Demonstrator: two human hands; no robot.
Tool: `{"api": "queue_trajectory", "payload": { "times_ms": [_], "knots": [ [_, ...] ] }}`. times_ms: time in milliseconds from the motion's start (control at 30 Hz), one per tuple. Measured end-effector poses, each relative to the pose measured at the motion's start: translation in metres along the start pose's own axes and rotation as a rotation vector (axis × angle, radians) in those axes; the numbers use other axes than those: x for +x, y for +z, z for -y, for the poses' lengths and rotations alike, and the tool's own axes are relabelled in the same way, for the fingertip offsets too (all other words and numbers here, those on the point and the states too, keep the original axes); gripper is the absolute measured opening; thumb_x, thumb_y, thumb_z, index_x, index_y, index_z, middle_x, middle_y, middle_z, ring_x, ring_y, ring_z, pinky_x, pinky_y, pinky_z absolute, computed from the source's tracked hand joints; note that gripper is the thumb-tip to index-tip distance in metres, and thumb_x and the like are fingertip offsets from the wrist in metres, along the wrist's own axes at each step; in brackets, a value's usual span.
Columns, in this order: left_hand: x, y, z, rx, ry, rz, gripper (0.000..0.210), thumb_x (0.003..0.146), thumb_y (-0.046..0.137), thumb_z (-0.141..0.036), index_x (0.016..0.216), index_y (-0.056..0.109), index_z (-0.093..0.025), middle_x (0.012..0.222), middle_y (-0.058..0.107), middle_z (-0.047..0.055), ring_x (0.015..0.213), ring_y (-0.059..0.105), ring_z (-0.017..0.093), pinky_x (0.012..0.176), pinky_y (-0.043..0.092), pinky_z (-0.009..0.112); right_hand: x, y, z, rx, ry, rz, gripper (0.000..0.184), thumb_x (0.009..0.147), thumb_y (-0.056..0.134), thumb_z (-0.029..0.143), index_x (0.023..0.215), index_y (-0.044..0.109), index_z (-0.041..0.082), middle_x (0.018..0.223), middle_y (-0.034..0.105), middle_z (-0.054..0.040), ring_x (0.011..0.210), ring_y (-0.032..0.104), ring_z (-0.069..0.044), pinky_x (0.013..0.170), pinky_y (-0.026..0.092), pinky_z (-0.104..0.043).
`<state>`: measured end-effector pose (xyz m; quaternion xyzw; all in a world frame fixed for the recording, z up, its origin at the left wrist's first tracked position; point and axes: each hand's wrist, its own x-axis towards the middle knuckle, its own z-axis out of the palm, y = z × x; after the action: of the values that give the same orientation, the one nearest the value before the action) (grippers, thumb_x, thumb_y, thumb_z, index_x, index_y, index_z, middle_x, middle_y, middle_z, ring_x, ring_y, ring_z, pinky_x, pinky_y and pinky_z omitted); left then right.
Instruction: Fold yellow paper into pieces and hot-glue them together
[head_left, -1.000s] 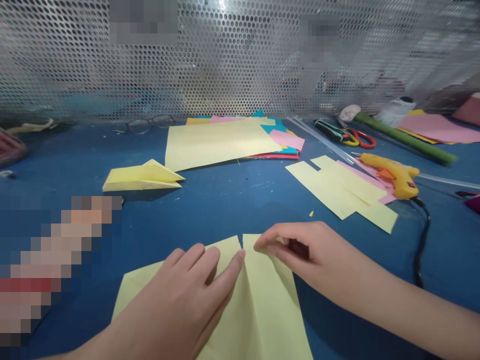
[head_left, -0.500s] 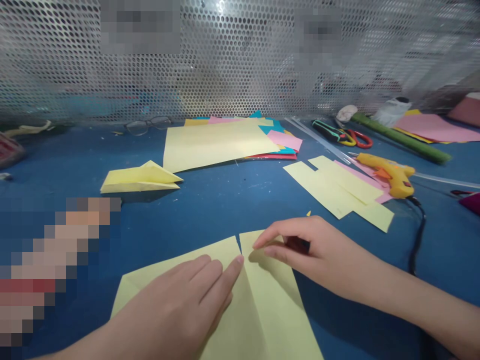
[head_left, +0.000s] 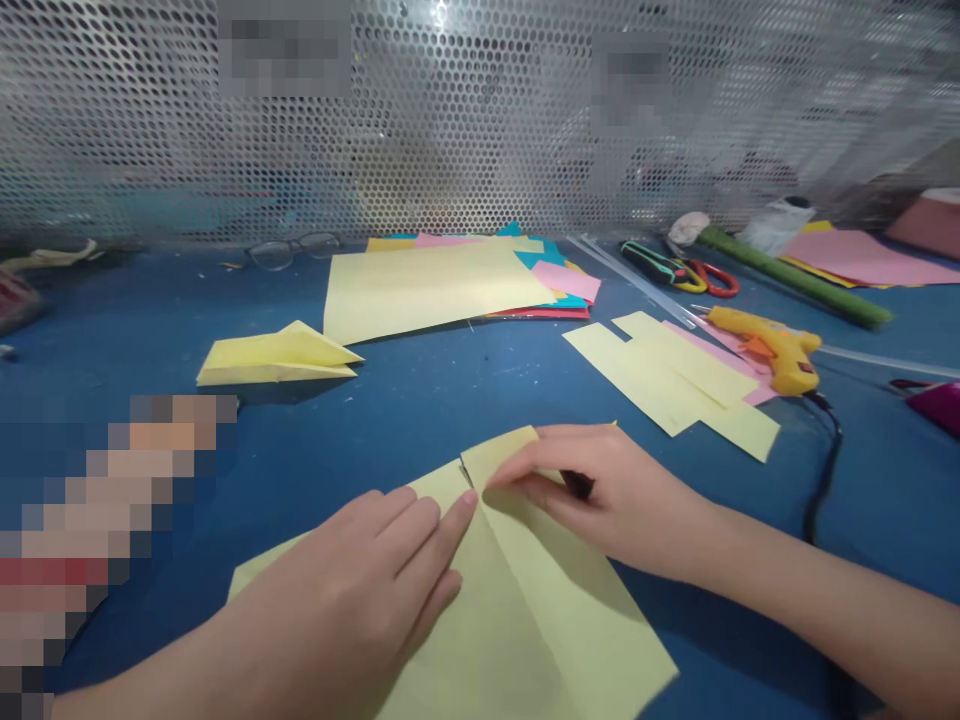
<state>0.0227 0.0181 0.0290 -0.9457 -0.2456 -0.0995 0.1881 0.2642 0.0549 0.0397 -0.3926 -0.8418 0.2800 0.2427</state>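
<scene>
Sheet: our pale yellow paper sheet (head_left: 525,610) lies flat on the blue bench (head_left: 420,400), near edge, directly under both hands; two top corners folded in twd a centre crease.
Axis: crease runs away from us, tilted slightly left at the far end; flaps meet at the tip just ahead of our fingertips.
L hand: left hand (head_left: 352,600) spread flat, palm down, pressing the left flap; index tip at the crease. Grips nothing.
R hand: right hand (head_left: 600,490) half-curled, thumb + fingers pinching the right flap's top corner, which stands a bit off the sheet. R hand is nearer the tip.
Material: thin matte paper, soft creases, sharp edges; bench surface smooth w/ small scraps.
Beyond: folded yellow piece (head_left: 277,355) far left; stack of coloured sheets (head_left: 450,285) ahead; yellow strips (head_left: 675,380) to the right, beside a yellow glue gun (head_left: 765,345) w/ black cord.
Back: perforated metal screen (head_left: 480,120).
</scene>
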Motion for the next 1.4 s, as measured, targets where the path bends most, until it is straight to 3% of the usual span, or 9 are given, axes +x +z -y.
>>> {"api": "queue_trajectory", "payload": {
  "times_ms": [133,233,433,633,933,1133,1267,1400],
  "knots": [
    [-0.0015,-0.0008,0.0046,-0.160,0.006,0.076,0.039,0.104,0.038,-0.024,0.136,0.051,-0.006,0.093,0.067,0.007,0.080,0.061,0.023,0.071,0.043,0.038,0.0033,0.0037,-0.0045,-0.011,0.026,-0.068,0.025,0.091,0.053,0.011,0.096,0.076,0.020,0.086,0.076,-0.0013,0.060,0.060,-0.010,0.051,0.040,-0.021],
    [-0.0052,-0.0003,0.0071,-0.249,-0.045,0.138,0.050,0.102,0.049,-0.035,0.145,0.042,-0.010,0.100,0.068,0.005,0.086,0.061,0.022,0.076,0.044,0.036,0.0044,0.0035,-0.0042,-0.015,0.034,-0.060,0.023,0.090,0.055,0.012,0.098,0.076,0.019,0.087,0.076,-0.0018,0.057,0.059,-0.009,0.051,0.040,-0.021],
    [-0.0054,0.0040,0.0080,-0.337,-0.113,0.216,0.054,0.104,0.045,-0.042,0.150,0.035,-0.016,0.108,0.067,0.003,0.089,0.062,0.021,0.078,0.045,0.036,0.0033,-0.0013,0.0025,-0.019,0.090,0.016,0.022,0.091,0.056,0.012,0.099,0.076,0.021,0.092,0.078,-0.0007,0.061,0.062,-0.010,0.054,0.043,-0.022],
    [-0.0020,0.0025,0.0085,-0.367,-0.137,0.277,0.053,0.104,0.043,-0.038,0.153,0.027,-0.024,0.108,0.064,0.001,0.092,0.059,0.021,0.079,0.044,0.036,0.0020,-0.0027,0.0020,-0.030,0.141,0.025,0.023,0.092,0.056,0.013,0.098,0.076,0.022,0.096,0.079,-0.0003,0.068,0.067,-0.012,0.057,0.046,-0.023],
    [-0.0029,0.0001,0.0072,-0.305,-0.070,0.297,0.049,0.104,0.038,-0.029,0.152,0.029,-0.023,0.094,0.058,0.001,0.077,0.052,0.020,0.067,0.039,0.035,0.0014,0.0020,0.0029,-0.080,0.124,-0.019,0.018,0.090,0.066,0.034,0.102,0.078,0.028,0.093,0.079,-0.0031,0.086,0.072,-0.020,0.072,0.053,-0.028],
    [0.0008,-0.0018,0.0048,-0.249,-0.073,0.262,0.043,0.102,0.041,-0.026,0.146,0.038,-0.023,0.089,0.056,0.000,0.074,0.051,0.020,0.065,0.038,0.035,-0.0025,-0.0008,0.0020,-0.038,0.130,0.000,0.016,0.091,0.063,0.026,0.097,0.077,0.027,0.093,0.079,-0.0018,0.088,0.072,-0.019,0.074,0.053,-0.028],
    [0.0001,-0.0002,0.0074,-0.235,-0.096,0.302,0.046,0.103,0.043,-0.028,0.148,0.035,-0.024,0.093,0.056,0.001,0.075,0.052,0.020,0.064,0.039,0.034,-0.0016,0.0004,0.0010,0.017,0.144,-0.007,0.021,0.092,0.057,0.017,0.094,0.076,0.024,0.096,0.078,0.0006,0.089,0.071,-0.016,0.076,0.053,-0.028],
    [-0.0010,0.0051,0.0053,-0.107,-0.033,0.222,0.045,0.102,0.036,-0.018,0.147,0.037,-0.011,0.099,0.059,0.007,0.083,0.053,0.026,0.070,0.041,0.041,-0.0001,0.0021,0.0014,0.016,0.172,-0.043,0.021,0.092,0.057,0.015,0.097,0.076,0.023,0.100,0.078,0.0014,0.091,0.071,-0.016,0.077,0.053,-0.029]
  ]
}}
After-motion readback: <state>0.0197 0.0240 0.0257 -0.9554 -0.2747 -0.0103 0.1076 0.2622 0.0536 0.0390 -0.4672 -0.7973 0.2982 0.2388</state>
